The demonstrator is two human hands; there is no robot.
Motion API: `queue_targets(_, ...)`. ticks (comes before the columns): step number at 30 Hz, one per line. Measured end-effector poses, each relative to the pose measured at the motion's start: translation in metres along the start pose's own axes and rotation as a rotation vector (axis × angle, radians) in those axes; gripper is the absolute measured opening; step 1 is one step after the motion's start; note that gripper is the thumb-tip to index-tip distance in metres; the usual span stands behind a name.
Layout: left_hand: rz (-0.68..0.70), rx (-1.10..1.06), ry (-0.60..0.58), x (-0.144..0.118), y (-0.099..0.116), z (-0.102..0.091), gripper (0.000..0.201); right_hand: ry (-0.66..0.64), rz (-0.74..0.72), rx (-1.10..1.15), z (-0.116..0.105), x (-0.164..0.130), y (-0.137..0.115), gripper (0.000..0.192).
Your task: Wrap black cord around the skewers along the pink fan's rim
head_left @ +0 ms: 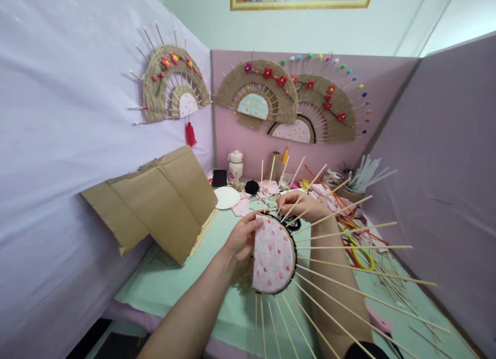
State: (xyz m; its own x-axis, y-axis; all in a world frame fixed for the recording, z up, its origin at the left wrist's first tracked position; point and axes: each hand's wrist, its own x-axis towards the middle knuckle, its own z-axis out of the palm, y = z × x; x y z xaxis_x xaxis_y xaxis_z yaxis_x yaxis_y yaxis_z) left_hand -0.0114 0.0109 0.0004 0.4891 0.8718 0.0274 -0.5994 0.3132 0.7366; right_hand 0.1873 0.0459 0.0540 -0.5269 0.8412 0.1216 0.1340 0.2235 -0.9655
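Pink booth, no legible text; L hand (242,238) & R hand (298,204) grip fan frame (273,255).

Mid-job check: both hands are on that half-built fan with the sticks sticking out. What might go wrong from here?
1. The thin wooden sticks fan out bare past the pink dotted fabric half-disc; turning it might snap or loosen one.
2. The stick tips reach over the clutter of red and yellow strips on the green table mat and may snag it.
3. The left hand pinches only the disc's edge while the right hand works among the sticks, so the piece may slip.
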Motion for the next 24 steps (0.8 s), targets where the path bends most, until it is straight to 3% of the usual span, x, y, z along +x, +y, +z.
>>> queue_targets(6,-0.003,-0.016,0.004,-0.001,0.003,0.003,0.045,0.01,0.012,0.083,-0.003,-0.002,0.003,0.025)
queue_targets(13,0.005,-0.007,0.034,-0.002,0.001,0.004,0.033,0.02,0.029,0.154,-0.004,-0.002,0.005,0.025)
queue_targets(19,0.003,0.018,0.023,0.0,-0.002,0.003,0.025,0.25,-0.005,0.587,-0.017,0.004,0.003,0.027)
queue_targets(24,0.006,0.043,0.034,0.002,-0.006,0.001,0.023,0.344,-0.173,0.841,-0.025,0.011,-0.003,0.018)
